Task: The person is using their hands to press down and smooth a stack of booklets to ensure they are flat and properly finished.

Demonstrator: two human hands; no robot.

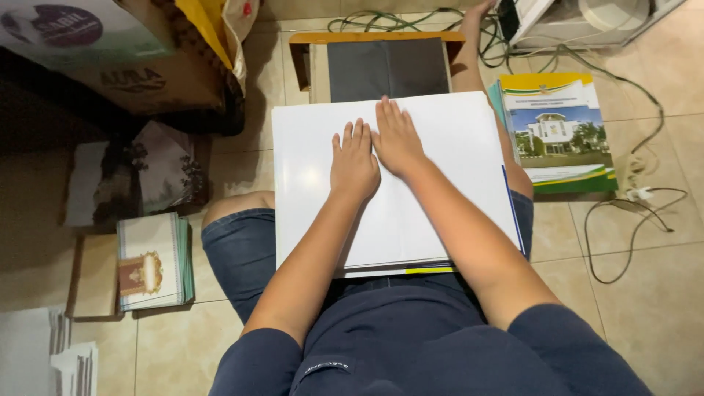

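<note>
A white sheet (411,176) is laid squarely atop the stack on the lap, pressed flat by the left hand (354,163) and right hand (397,139), fingers extended together, nothing gripped; binding appears undone.

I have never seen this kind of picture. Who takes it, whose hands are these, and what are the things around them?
A camera worn on the person's head looks down, so you see their own arms and lap. The person sits on a tiled floor. Both palms lie flat, side by side, on a large white sheet that tops a stack of papers on the lap: the left hand and the right hand. Neither hand grips anything. Beyond the sheet stands a small wooden table with a dark cover. On the floor lie a booklet showing a building, cables and a pile of decorated booklets.
</note>
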